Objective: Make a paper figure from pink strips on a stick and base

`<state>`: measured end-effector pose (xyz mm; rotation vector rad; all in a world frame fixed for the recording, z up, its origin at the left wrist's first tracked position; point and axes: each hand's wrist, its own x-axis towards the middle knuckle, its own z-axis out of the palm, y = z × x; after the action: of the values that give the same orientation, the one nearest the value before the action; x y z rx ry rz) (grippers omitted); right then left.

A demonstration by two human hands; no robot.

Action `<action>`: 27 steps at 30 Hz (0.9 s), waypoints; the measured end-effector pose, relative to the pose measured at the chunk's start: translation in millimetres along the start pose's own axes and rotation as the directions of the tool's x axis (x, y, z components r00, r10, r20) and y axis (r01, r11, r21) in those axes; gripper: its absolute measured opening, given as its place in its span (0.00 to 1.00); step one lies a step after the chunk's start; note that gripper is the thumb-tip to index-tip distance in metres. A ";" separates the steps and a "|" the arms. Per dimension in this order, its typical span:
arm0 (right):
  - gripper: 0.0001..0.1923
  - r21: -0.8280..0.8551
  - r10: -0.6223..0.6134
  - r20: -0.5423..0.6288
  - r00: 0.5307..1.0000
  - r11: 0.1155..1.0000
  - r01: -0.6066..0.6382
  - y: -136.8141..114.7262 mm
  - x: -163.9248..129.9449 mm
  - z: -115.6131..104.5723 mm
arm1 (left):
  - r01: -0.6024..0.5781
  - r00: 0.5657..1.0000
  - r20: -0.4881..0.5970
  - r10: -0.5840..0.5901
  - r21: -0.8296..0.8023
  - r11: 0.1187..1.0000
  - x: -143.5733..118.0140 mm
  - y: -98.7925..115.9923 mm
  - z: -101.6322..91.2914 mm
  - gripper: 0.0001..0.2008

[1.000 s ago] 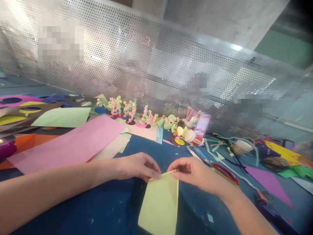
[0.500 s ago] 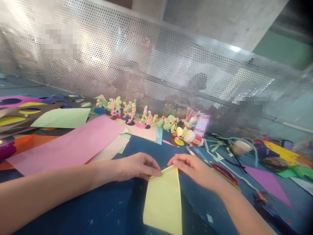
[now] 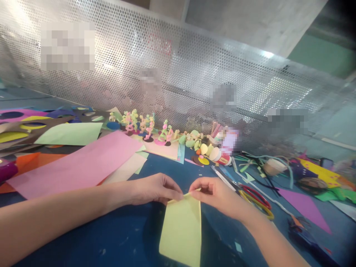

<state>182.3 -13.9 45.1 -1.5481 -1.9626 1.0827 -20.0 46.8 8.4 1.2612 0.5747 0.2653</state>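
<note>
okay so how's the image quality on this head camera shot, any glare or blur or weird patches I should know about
Head view: bright glare washes out the perforated metal screen at upper left; several pixelated blocks sit on it; the top right corner is dark. The left hand and right hand pinching the yellow paper are fairly sharp, while the clutter at far right is soft and the screen's top edge bows.
</note>
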 end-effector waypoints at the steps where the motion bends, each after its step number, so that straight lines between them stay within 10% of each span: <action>1: 0.10 0.001 0.000 0.000 1.000 1.000 0.000 0.1 0.1 0.4 | 0.000 1.000 0.001 0.000 0.008 1.000 -0.1 -0.2 0.0 0.11; 27: 0.15 0.047 -0.017 0.009 1.000 0.999 0.017 -1.1 0.0 -0.5 | -0.001 1.000 -0.018 0.001 0.036 0.999 -0.7 1.0 1.3 0.12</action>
<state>182.0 -13.9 46.3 -1.5023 -1.9390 1.1228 -19.7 45.7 9.7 1.2953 0.5970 0.2685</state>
